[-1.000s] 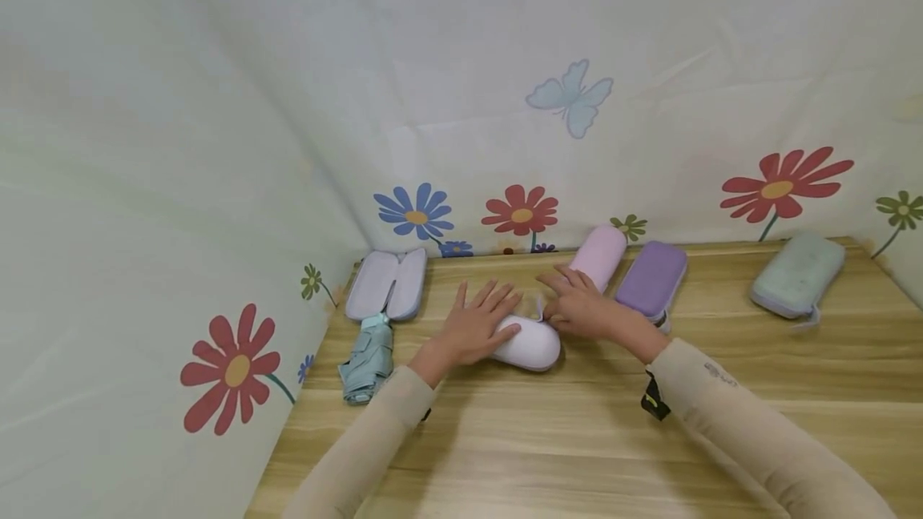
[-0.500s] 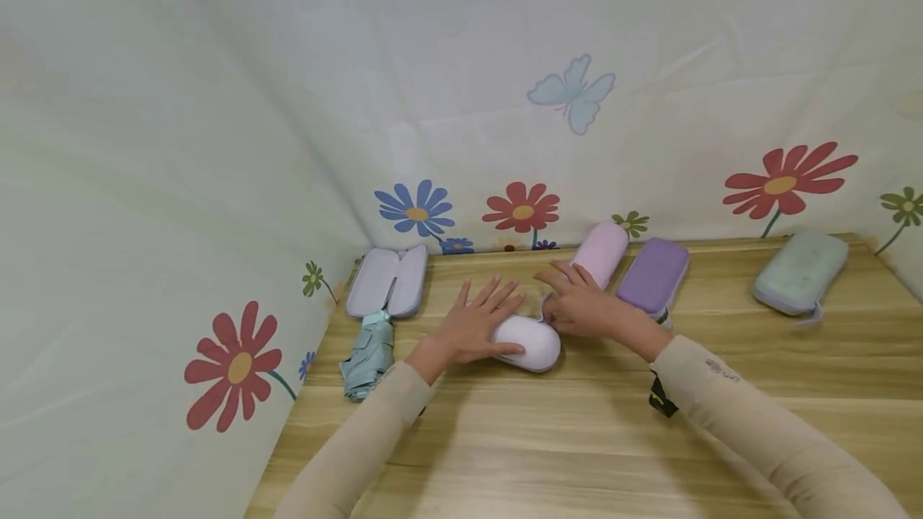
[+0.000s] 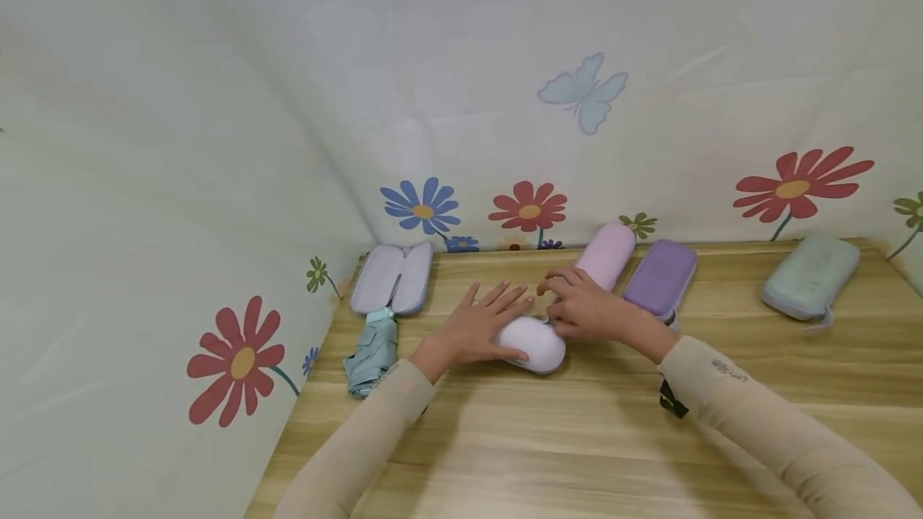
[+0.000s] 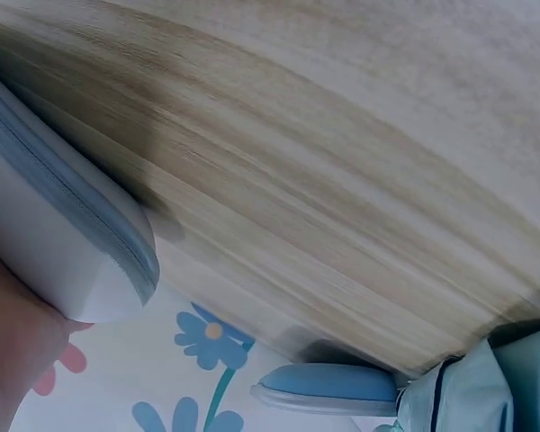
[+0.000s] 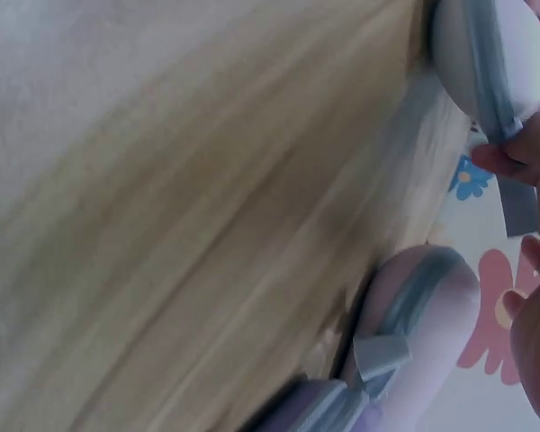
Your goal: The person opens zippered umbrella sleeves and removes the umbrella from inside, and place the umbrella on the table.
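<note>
A white zippered hard case (image 3: 534,345) lies on the wooden table in the head view. Across its left part rests my left hand (image 3: 472,332), fingers spread and straight, thumb along the near side. My right hand (image 3: 587,309) is at the case's far right edge. In the right wrist view, its thumb and finger pinch the zipper pull (image 5: 515,129) at the grey zipper band, while a grey strap (image 5: 518,207) shows behind the fingers. The left wrist view shows the case's closed-looking zipper side (image 4: 72,193); the far side is hidden.
Behind the right hand lie a pink case (image 3: 607,253) and a purple case (image 3: 659,277); a green case (image 3: 811,275) is farther right. An opened-out case (image 3: 378,279) and a folded teal umbrella (image 3: 372,352) lie at left. A flowered curtain (image 3: 461,142) borders the table's back.
The head view has shifted slightly. My left thumb has slid toward the near side of the white case. My right fingers have come slightly nearer along its right end, and less strap shows.
</note>
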### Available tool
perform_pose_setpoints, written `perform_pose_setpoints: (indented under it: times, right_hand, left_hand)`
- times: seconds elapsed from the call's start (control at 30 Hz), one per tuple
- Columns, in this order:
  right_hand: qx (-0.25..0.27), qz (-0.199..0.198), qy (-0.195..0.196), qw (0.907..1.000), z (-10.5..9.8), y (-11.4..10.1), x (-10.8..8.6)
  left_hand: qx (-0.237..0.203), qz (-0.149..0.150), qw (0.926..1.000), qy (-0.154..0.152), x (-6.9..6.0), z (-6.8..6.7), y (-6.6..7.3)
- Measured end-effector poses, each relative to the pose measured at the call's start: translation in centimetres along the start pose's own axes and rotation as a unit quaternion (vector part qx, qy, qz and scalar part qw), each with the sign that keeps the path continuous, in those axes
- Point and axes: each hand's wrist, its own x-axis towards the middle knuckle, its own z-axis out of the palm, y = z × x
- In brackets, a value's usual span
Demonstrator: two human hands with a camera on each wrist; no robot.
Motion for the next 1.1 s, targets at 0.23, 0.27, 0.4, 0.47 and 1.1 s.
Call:
perform_pose_setpoints:
  times: [0.23,0.27,0.4,0.47,1.1]
  right_hand:
    - [-0.02,-0.004,0.001,0.9998,-0.4,0.1,-0.4]
    - [-0.025,-0.004,0.0,0.9997,-0.4,0.1,-0.5]
    - [-0.032,0.015,-0.006,0.9994,-0.4,0.4,-0.8]
    - [-0.034,0.033,-0.008,0.9988,-0.4,0.6,-1.0]
    - [-0.073,0.076,0.01,0.9944,-0.5,1.1,-2.8]
  left_hand:
    - [0.008,0.001,1.0,-0.005,0.2,0.2,-0.2]
    - [0.009,-0.001,1.0,-0.004,0.2,0.2,-0.2]
    - [0.001,-0.021,0.9998,0.006,0.3,0.2,0.3]
    - [-0.002,-0.045,0.999,0.008,0.4,0.1,0.7]
    - [-0.062,-0.231,0.971,0.01,1.8,-0.4,3.0]
